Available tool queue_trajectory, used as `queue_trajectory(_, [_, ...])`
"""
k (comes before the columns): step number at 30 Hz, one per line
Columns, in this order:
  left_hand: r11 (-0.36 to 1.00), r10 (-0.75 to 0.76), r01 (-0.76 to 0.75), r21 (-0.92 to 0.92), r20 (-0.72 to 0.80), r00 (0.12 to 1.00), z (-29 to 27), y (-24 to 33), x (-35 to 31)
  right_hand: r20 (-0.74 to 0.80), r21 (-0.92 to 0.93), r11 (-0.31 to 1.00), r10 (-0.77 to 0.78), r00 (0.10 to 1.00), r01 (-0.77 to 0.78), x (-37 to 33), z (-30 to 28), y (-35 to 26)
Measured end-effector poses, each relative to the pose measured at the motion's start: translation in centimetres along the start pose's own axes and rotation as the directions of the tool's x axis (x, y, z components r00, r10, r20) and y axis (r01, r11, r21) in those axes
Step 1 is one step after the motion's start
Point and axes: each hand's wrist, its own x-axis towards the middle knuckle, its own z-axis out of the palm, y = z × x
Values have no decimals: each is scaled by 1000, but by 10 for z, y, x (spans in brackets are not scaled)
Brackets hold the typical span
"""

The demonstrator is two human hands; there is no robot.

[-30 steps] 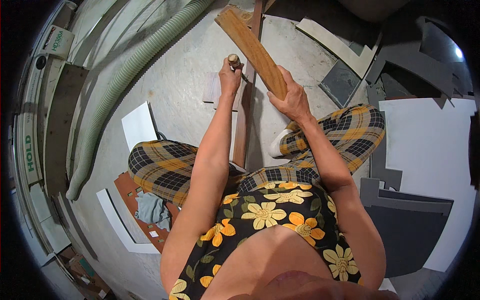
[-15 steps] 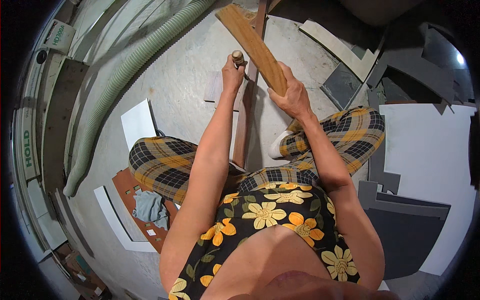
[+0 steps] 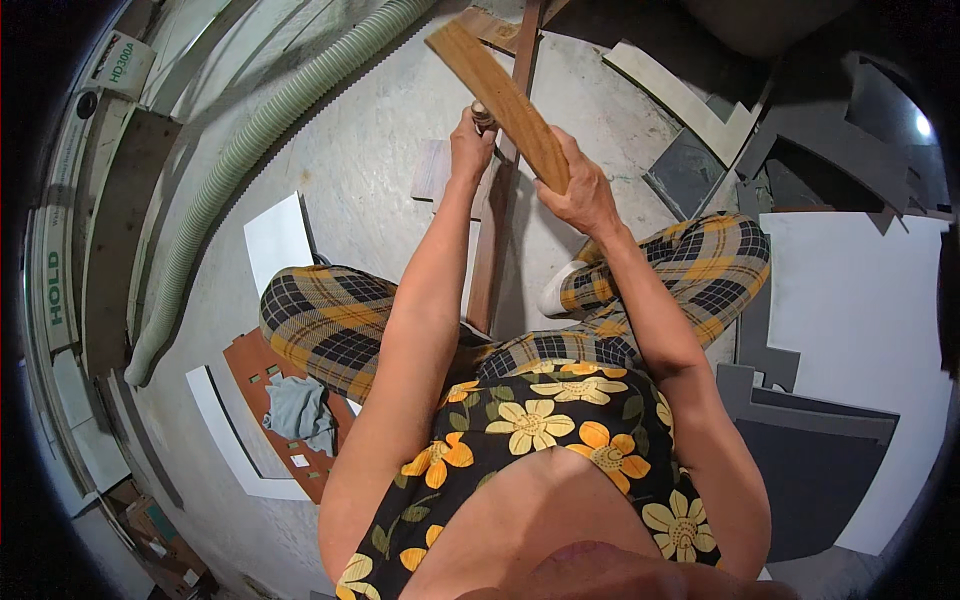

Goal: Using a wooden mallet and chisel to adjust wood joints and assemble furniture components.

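My left hand (image 3: 469,150) is closed around the wooden handle of a chisel (image 3: 481,113), held upright over a long, narrow reddish-brown wooden bar (image 3: 484,262) on the floor. The chisel's blade is mostly hidden, so its contact with the bar cannot be made out. My right hand (image 3: 582,190) grips the lower end of a flat brown wooden board (image 3: 497,92). The board slants up to the left and partly covers the handle's top; whether they touch, I cannot tell. The bar runs between my bent legs.
A pale ribbed hose (image 3: 250,150) curves along the left. Beside my left knee, a grey cloth (image 3: 300,412) lies on a slotted reddish-brown panel (image 3: 252,362). Dark grey offcuts (image 3: 686,172) and a large white sheet (image 3: 860,300) are on the right. A small wood piece (image 3: 430,170) lies near my left hand.
The board has shifted slightly down and left, and now overlaps the top of the chisel handle, which showed fully beside it before. Both hands keep their grips.
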Motion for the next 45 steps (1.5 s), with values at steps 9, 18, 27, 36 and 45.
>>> queue_trajectory(9, [998,-18,14,60,78,997,2,-21,5,237,-183,953,279,931,-240,-1,0,12])
queue_trajectory(18, [998,-59,59,-4,20,998,0,-19,-10,253,-152,953,292,922,-261,-1,-6,20])
queue_trajectory(27, [990,-133,133,-54,0,991,-8,-29,-18,165,20,998,59,984,-64,4,-14,-9])
queue_trajectory(36, [981,-174,173,-82,1,985,4,-29,-19,361,-351,925,275,891,-144,16,-23,-7])
queue_trajectory(45, [978,-201,202,-52,25,979,5,-13,-13,294,-249,968,112,949,-37,22,-22,-11])
